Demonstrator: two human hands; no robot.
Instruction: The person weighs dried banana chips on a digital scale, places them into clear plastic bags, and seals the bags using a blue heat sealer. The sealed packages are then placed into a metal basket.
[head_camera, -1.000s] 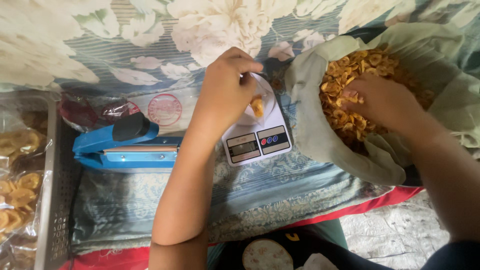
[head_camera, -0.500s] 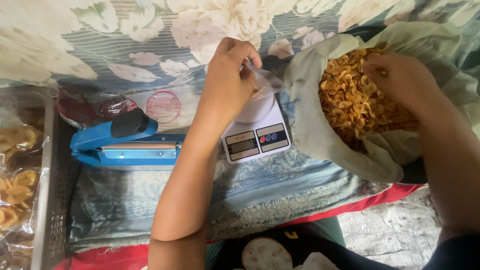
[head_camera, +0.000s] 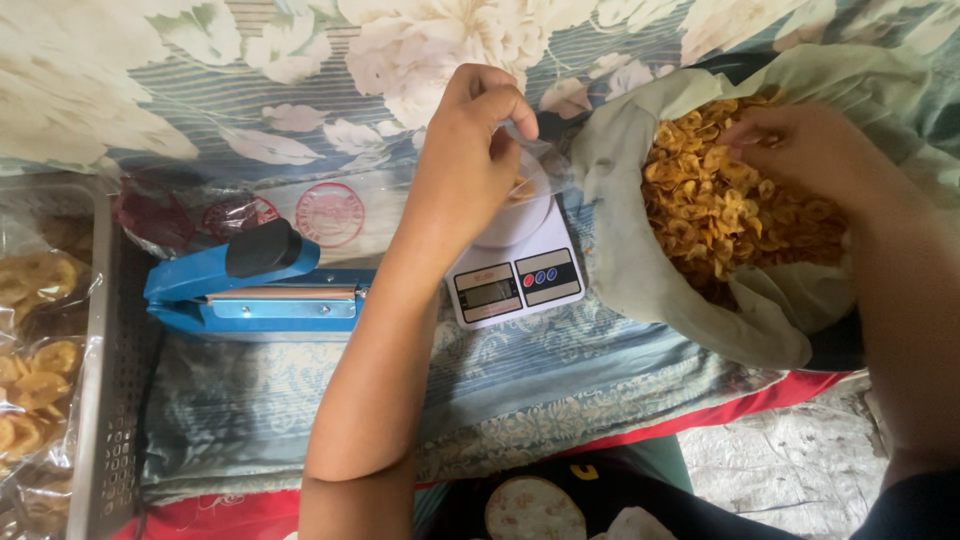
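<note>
Chips (head_camera: 720, 205) may spill past the small clear bag (head_camera: 535, 175) on the white scale (head_camera: 515, 265) if the left hand (head_camera: 465, 165), pinching its mouth, slackens while the right hand (head_camera: 800, 145) closes loosely over chips inside the sack (head_camera: 640, 270)

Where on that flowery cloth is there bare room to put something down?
Free: the blue patterned cloth in front of the white kitchen scale and blue heat sealer, and the floral stretch top left. Crowded: between the scale and the big sack of yellow chips, where both hands work.
</note>
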